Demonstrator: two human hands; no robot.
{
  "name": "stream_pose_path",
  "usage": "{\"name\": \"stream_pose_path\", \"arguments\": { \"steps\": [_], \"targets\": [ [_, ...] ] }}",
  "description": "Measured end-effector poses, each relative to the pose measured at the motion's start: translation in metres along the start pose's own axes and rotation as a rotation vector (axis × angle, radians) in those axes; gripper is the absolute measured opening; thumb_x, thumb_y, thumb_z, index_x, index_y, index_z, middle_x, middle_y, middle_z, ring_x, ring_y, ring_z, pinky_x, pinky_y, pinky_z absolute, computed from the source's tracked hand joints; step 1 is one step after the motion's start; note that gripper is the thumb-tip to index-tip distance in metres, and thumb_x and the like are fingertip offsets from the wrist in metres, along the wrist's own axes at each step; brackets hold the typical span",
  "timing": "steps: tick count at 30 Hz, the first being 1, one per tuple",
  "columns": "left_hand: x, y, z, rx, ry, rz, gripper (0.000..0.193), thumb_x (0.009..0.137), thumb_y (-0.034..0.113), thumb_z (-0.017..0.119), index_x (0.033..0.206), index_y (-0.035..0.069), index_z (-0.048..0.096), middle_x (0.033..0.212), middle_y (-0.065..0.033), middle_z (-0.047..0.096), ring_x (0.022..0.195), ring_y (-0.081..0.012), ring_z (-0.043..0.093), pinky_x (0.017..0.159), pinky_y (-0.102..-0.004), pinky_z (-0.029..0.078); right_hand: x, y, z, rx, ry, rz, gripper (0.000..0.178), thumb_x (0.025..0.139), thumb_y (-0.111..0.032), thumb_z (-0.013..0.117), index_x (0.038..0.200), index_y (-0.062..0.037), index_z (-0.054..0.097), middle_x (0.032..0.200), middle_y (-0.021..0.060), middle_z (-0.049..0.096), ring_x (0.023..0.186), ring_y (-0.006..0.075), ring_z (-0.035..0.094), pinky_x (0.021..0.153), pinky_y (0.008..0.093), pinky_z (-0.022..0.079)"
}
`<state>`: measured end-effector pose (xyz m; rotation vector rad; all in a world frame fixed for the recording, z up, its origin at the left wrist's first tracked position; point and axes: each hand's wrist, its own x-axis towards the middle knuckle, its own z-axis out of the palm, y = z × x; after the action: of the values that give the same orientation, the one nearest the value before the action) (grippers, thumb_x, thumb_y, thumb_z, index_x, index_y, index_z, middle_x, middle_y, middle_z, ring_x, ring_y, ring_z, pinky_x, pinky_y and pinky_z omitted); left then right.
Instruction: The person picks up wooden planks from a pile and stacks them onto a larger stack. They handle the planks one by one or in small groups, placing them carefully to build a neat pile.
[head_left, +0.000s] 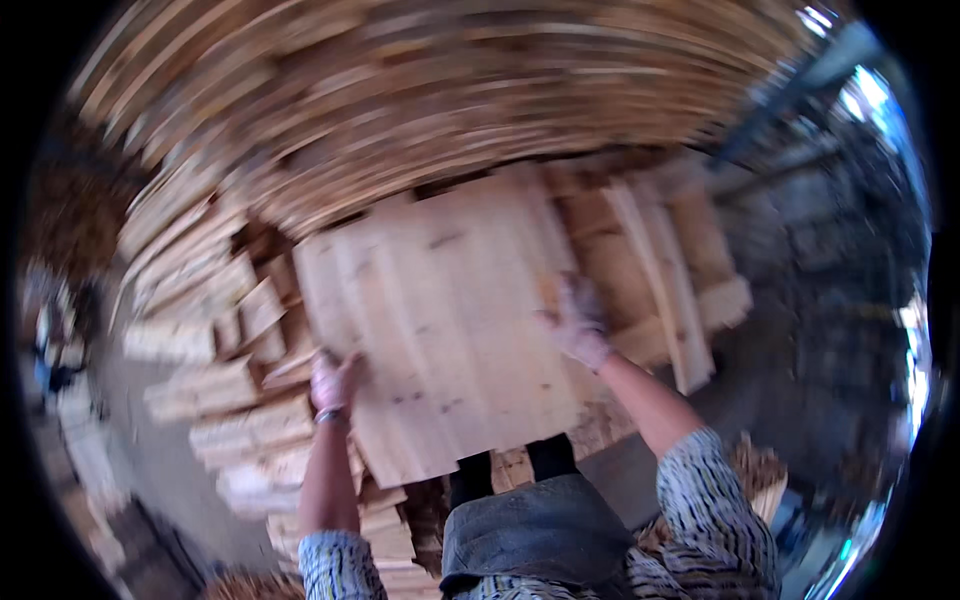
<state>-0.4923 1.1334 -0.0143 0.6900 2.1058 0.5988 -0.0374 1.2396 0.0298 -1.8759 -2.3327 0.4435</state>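
In front of me is a wide, pale wooden panel [440,310] that looks made of several boards side by side, with uneven ends and a few dark knots. My left hand [333,382] grips its left edge, the thumb over the top face and the fingers at the side. My right hand [577,325], in a light glove, rests at the panel's right part with its thumb stretched over the surface; motion smears its fingers. A light covering also shows on the left hand, with a band at the wrist.
A tall stack of boards [480,90] rises at the far side. Stacked wood pieces [250,420] lie to the left. Loose planks [660,270] lie on a wooden layer at the right. A dark apron [535,535] covers my lap. Blurred equipment stands farther right.
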Motion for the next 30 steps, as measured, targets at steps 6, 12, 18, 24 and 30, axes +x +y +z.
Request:
{"name": "stream_pose_path", "arguments": {
  "steps": [6,12,18,24,30],
  "targets": [
    [-0.018,-0.002,-0.025,0.107,0.135,-0.094,0.065,0.085,0.019,0.076,0.138,-0.001,0.045,0.13,-0.0188,0.061,0.114,-0.029,0.062,0.097,-0.0367,0.049,0.02,0.054,-0.076,-0.12,0.039,0.292,0.109,0.075,-0.056,0.076,0.158,-0.0136,0.019,0.158,0.0319,0.017,0.144,0.0496,0.023,0.118,0.0566,0.024],
    [-0.006,-0.035,-0.032,-0.04,0.178,-0.057,0.067,0.088,0.01,0.07,0.143,-0.001,0.035,0.131,-0.0236,0.058,0.117,-0.0309,0.06,0.099,-0.0374,0.048,0.008,0.137,-0.073,-0.132,-0.113,0.45,0.11,0.074,-0.034,0.082,0.157,-0.0227,0.012,0.149,0.0329,0.028,0.138,0.0503,0.032,0.115,0.052,0.031],
    [-0.079,0.036,0.038,0.553,0.071,-0.183,0.12,0.08,0.067,0.069,0.158,0.001,0.005,0.161,-0.0329,0.003,0.15,-0.0497,0.001,0.119,-0.0637,0.009,-0.001,0.096,-0.081,-0.065,-0.116,0.364,0.099,0.074,-0.04,0.08,0.155,-0.0216,0.026,0.137,0.0314,0.043,0.127,0.0473,0.046,0.106,0.0503,0.041],
    [-0.115,0.091,0.091,0.728,-0.05,-0.193,0.136,0.074,0.08,0.063,0.156,-0.004,-0.006,0.16,-0.0364,-0.011,0.148,-0.0529,-0.013,0.116,-0.0668,-0.003,0.04,0.027,-0.041,0.097,-0.02,0.196,0.087,0.079,-0.041,0.077,0.15,-0.0179,0.032,0.123,0.0287,0.052,0.111,0.0474,0.054,0.097,0.0506,0.047],
    [-0.133,0.093,0.086,0.716,-0.138,-0.268,0.136,0.074,0.082,0.061,0.156,-0.005,-0.006,0.159,-0.0369,-0.011,0.147,-0.0565,-0.012,0.116,-0.0673,-0.003,0.04,0.05,-0.041,0.136,-0.007,0.011,0.081,0.077,-0.027,0.075,0.148,-0.0215,0.036,0.124,0.0278,0.053,0.108,0.0471,0.057,0.091,0.0524,0.049]
  ]
}}
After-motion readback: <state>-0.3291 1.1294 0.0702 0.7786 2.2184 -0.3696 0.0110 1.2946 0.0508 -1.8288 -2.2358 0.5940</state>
